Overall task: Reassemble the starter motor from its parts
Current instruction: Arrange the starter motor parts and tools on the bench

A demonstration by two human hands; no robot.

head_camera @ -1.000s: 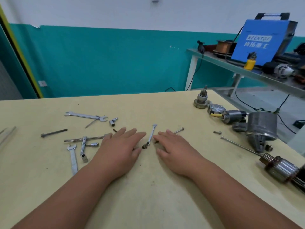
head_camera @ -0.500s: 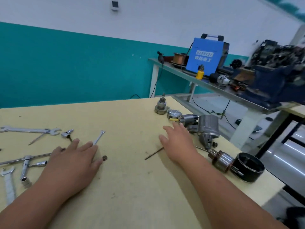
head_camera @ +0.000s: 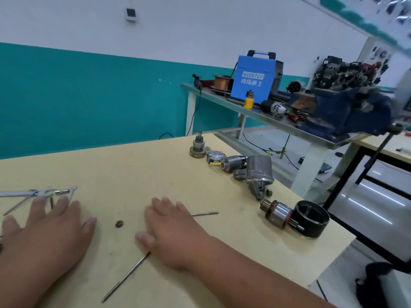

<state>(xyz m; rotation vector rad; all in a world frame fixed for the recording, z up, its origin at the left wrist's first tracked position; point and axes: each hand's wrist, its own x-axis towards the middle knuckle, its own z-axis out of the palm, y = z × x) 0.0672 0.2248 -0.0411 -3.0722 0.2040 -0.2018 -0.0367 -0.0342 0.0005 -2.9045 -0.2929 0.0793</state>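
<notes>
Barely begun: the starter motor's parts lie loose on the table (head_camera: 138, 170).
Both the left hand (head_camera: 44, 232) and right hand (head_camera: 173, 232) rest flat, fingers straight and slightly spread, holding nothing. At right, the rotor (head_camera: 278, 213) sits just beside the black case (head_camera: 311, 218), with the grey housing (head_camera: 259, 174) and gear (head_camera: 197, 145) farther off. A long bolt (head_camera: 124, 277) pokes from under the right palm. All joining looks left to do.
</notes>
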